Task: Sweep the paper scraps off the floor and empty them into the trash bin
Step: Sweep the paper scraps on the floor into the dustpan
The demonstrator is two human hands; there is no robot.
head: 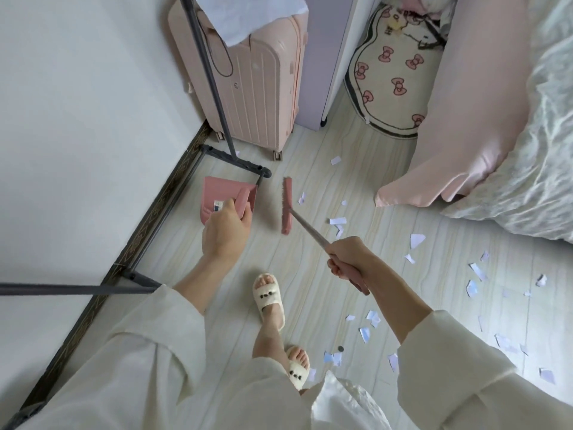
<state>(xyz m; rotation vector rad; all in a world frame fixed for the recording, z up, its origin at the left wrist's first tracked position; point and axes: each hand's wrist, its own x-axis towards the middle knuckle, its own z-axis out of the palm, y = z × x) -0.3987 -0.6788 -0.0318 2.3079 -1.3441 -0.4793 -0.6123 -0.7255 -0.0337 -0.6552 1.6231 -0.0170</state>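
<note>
Pink broom (286, 205) clenched in your right hand (345, 259), dustpan (217, 200) gripped in your left hand (224, 231): drag scraps (338, 220) toward the dustpan.

Your loose cream-white woven robe with wide sleeves (148, 346) pushed up your forearms, your fluffy cream open-toe slippers (270, 297) with dark bead trim

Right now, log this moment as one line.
left hand grips dustpan | right hand grips broom | paper scraps unswept
</note>
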